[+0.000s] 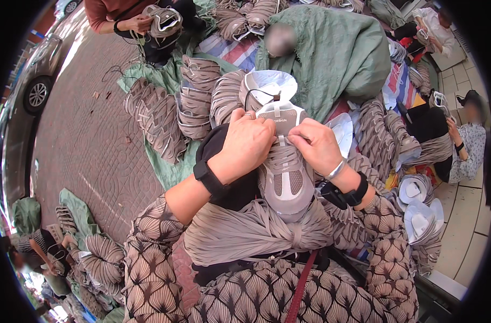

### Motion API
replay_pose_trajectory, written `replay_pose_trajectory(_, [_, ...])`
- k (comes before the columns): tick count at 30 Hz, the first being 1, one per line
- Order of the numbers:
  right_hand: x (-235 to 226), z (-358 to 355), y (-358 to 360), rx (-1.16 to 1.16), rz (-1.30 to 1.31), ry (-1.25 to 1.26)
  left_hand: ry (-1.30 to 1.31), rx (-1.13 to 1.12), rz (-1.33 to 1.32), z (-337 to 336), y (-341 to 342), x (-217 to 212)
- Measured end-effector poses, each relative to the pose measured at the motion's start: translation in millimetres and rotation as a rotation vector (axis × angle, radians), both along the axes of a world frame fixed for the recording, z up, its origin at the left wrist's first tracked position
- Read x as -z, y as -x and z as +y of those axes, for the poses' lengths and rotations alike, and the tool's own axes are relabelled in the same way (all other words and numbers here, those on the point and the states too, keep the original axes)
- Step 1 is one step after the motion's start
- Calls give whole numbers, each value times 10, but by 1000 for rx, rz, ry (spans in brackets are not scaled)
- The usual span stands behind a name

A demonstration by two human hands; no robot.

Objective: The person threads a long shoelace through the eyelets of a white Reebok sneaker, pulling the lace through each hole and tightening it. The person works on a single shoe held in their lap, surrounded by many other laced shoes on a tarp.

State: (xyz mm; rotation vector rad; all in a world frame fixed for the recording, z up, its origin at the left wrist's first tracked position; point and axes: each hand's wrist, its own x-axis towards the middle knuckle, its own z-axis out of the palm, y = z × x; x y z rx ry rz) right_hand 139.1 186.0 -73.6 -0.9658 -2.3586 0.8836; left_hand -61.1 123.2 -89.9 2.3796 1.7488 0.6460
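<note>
Near the middle of the frame, just above the wearer's lap, I see a grey-brown shoe upper point(286, 185) lying toe toward the lower edge, its pale tongue upward and its laces point(284, 161) crossing in rows. Left of its opening, the left hand point(246, 139) has its fingers curled tight on the upper; right of it, the right hand point(316, 144) pinches the upper with thumb and bent forefinger. Whether lace or edge sits between those fingertips, I cannot tell from where I stand. Dark bands circle both wrists, and a silver bracelet point(336, 170) shows on the right one. Below the toe, a thick bundle of flat grey laces point(240, 232) spreads across the lap, tied near its right end, with a red strap point(306, 285) under it. Nested stacks of similar uppers point(155, 121) lie left of the hands, and a bulging green sack point(345, 51) stands above right. At the upper left, another person point(130, 24) holds an upper; at the right edge, a seated person point(467, 142) works beside more. A car point(27, 107) is parked at the far left.
</note>
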Motion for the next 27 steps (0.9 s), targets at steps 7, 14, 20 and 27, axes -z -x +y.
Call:
replay_pose_trajectory(7, [-31,-39,13,32,10,13,10,16,-13,10,-12,-21])
replay_pose_trajectory(14, [-19,24,60,2,-38,242,-2,21,52,-5,-4,-19])
replay_pose_trajectory(20, [72,-58,97,48,-94,-288,-48,157,132,91,-70,-49])
replay_pose_trajectory(27, [25,-424,-577,359,158,-158,-118,-53,167,-468,930,-420])
